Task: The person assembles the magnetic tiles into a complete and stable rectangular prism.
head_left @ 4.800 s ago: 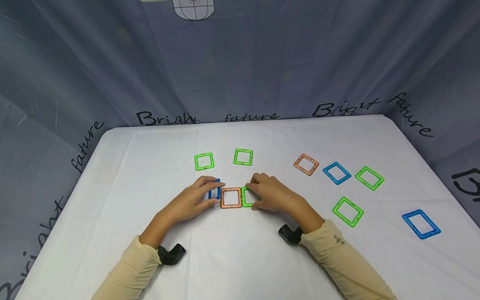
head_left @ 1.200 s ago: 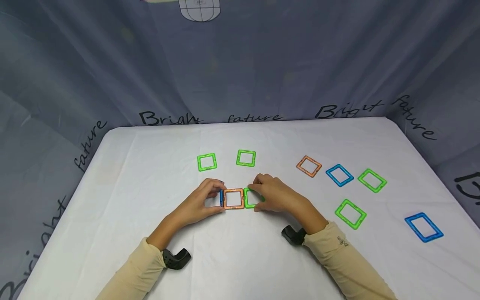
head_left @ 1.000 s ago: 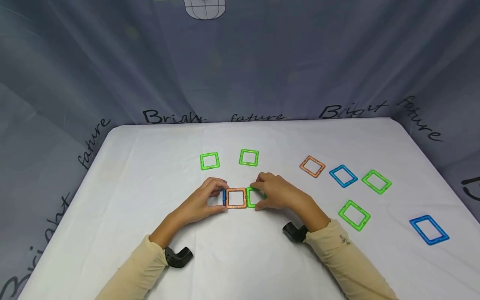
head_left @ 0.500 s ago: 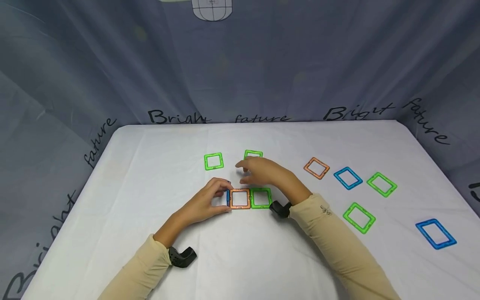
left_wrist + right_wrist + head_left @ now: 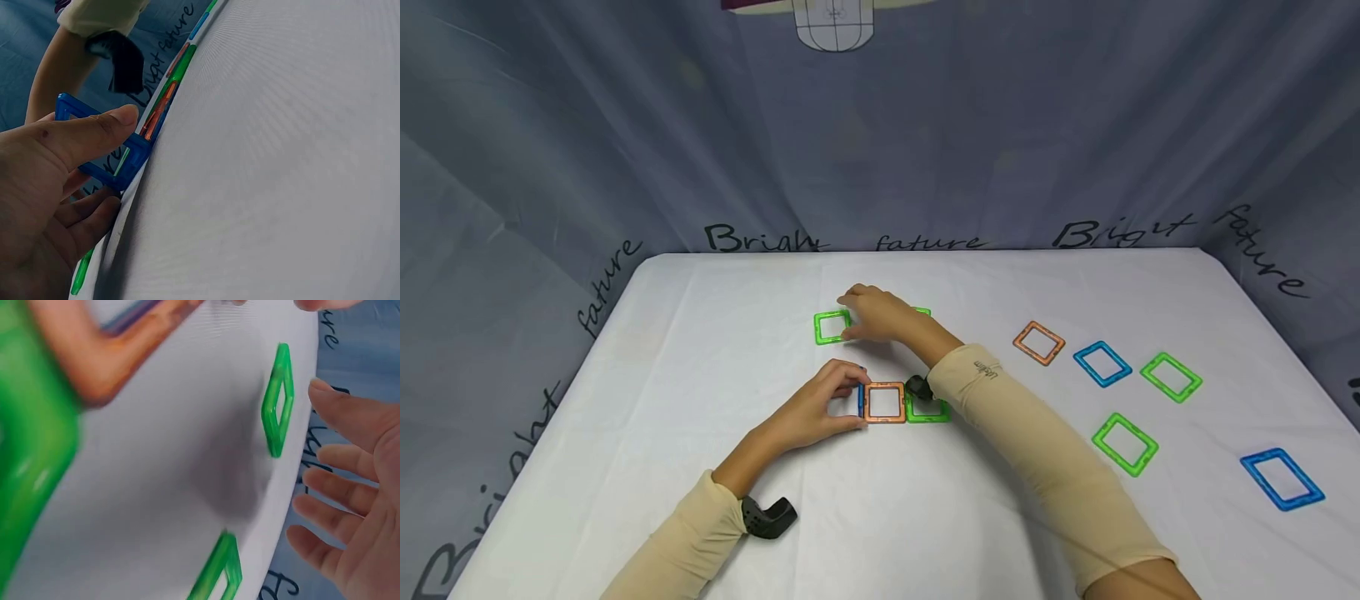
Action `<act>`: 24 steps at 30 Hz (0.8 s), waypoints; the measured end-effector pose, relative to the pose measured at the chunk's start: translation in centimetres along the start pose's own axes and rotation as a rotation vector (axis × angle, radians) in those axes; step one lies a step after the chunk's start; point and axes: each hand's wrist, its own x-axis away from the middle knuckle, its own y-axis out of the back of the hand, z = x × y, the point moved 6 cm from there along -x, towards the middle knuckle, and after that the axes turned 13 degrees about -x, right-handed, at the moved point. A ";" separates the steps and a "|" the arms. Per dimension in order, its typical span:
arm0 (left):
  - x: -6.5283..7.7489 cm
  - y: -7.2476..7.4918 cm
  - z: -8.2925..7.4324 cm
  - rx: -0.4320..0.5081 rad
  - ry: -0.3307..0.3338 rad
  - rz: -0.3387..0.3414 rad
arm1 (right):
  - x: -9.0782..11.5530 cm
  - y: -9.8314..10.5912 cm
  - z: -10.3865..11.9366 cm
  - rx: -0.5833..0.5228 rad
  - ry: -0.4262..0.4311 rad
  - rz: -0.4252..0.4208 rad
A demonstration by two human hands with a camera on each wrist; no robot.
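My left hand (image 5: 808,410) pinches a blue magnetic tile (image 5: 139,150) that stands on edge, thumb on its near side. It stands against the left side of an orange square tile (image 5: 902,403) lying flat. A green tile (image 5: 928,418) adjoins the orange one on the right, partly behind the right wrist camera. Reaching across to the back, my right hand (image 5: 880,317) is over the right side of another green tile (image 5: 818,330); in the right wrist view its fingers are spread and hold nothing. A further green tile (image 5: 922,311) is mostly hidden by the right forearm.
Loose tiles lie flat on the right of the white table (image 5: 970,517): an orange tile (image 5: 1032,352), a blue tile (image 5: 1101,344), two green ones and a larger blue tile (image 5: 1262,456). A grey curtain (image 5: 962,125) hangs behind the table's far edge.
The left hand has raised the blue tile on edge beside the orange one and keeps hold of it. My right hand has let go of the adjoining green tile and moved back and left.
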 end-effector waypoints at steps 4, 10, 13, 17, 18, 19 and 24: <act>0.0 0.0 0.0 -0.013 -0.004 -0.007 | -1.3 -0.7 0.4 0.013 -0.016 0.033; 0.0 0.0 0.0 -0.036 -0.028 -0.015 | -2.2 -1.7 0.7 0.046 -0.037 0.075; -0.1 -0.1 0.0 -0.039 -0.029 -0.015 | -2.0 -1.8 0.8 0.057 -0.033 0.069; -0.1 -0.2 -0.1 -0.028 -0.024 -0.005 | -1.5 -1.7 0.6 0.066 -0.033 0.053; -0.1 -0.2 -0.1 -0.024 -0.021 -0.002 | -1.4 -1.7 0.6 0.066 -0.035 0.050; -0.1 -0.2 -0.1 -0.023 -0.018 0.001 | -1.3 -1.7 0.5 0.069 -0.035 0.051; 0.0 -0.2 -0.1 -0.017 -0.002 0.005 | -0.4 -1.5 0.4 0.090 -0.033 0.054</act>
